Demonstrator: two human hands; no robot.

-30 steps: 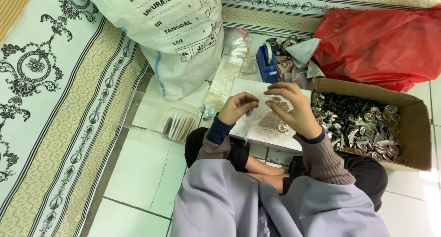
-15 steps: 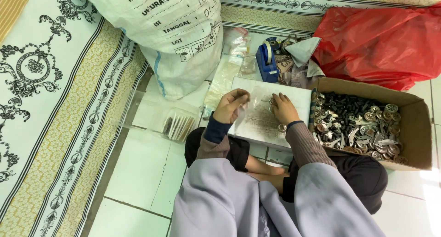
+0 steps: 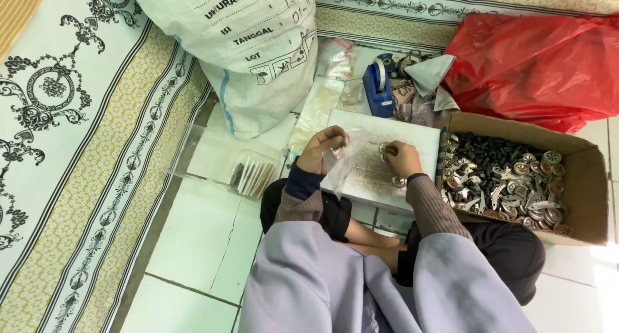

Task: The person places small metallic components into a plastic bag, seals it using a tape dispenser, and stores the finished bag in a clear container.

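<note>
Right now a small clear plastic bag [image 3: 345,162] hangs from the closed grip of the left hand [image 3: 322,149], just above the white board [image 3: 412,136]. Beside it, the right hand [image 3: 401,157] pinches 1 small metal part [image 3: 385,148]. Near the right hand sits a cardboard box [image 3: 583,178] of metal parts; a blue tape dispenser [image 3: 377,88] stands behind the board.
</note>
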